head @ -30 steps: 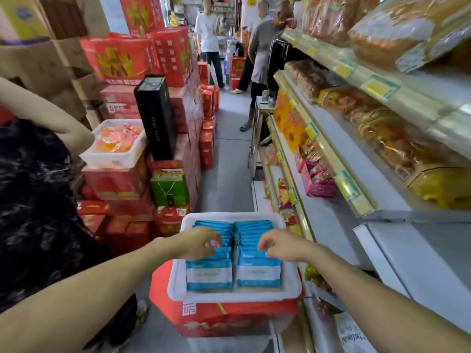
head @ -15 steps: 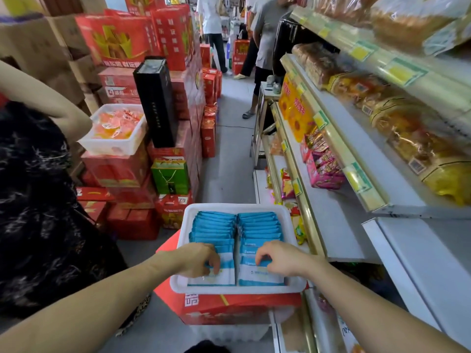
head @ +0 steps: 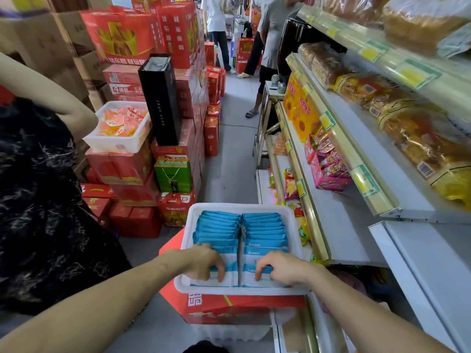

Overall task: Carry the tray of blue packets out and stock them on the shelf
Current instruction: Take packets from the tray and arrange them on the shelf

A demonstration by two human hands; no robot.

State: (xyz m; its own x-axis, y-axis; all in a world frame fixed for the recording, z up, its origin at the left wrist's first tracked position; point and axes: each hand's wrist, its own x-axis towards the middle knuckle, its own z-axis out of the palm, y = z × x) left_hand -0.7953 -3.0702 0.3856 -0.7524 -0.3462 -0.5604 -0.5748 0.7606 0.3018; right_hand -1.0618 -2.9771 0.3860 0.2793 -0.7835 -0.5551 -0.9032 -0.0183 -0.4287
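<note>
White plastic tray sits on top of a red carton in the shop aisle, just beside the lower end of the shelf on the right. It holds two rows of blue packets, standing overlapped from front to back. The left hand is on the near end of the left row, its fingers bent with the tips hooked down over the front packets. The right hand does the same on the near end of the right row, fingers curled over the front packets; both thumbs are hidden. The shelf level beside the tray has a bare grey stretch, with pink snack boxes further along it. Across the aisle stand stacked red boxes, a tall black box, a green bag and a second white tray of orange sweets. A person in dark patterned clothing stands close on the left.
</note>
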